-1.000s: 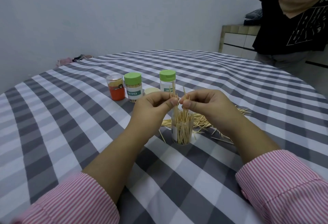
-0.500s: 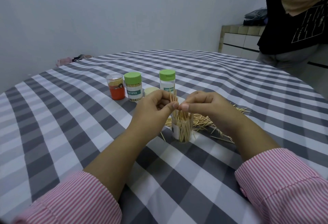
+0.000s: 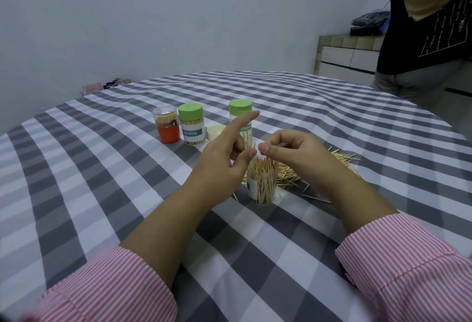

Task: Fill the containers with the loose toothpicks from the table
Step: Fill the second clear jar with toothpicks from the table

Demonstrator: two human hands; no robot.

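Observation:
An open clear container [image 3: 263,183] stands on the checked tablecloth [image 3: 102,194], nearly full of upright toothpicks. My left hand [image 3: 224,158] is just left of its mouth, index finger stretched out, thumb and hidden fingers pinching a few toothpicks [image 3: 248,140] that stick up above the container. My right hand [image 3: 293,153] hovers just right of the mouth with fingers curled and thumb against the index tip; whether it pinches a toothpick is unclear. A pile of loose toothpicks [image 3: 337,158] lies behind and right of the container, partly hidden by my right hand.
Behind my hands stand an orange-filled clear jar [image 3: 167,125], two green-capped toothpick containers [image 3: 191,125] [image 3: 240,109] and a loose pale cap [image 3: 215,131]. A person [image 3: 429,40] stands at the table's far right by a tiled counter [image 3: 344,53].
My left index finger has lifted off the bundle and now points outward. Both hands have spread slightly apart above the container, and most of the bundle has dropped in.

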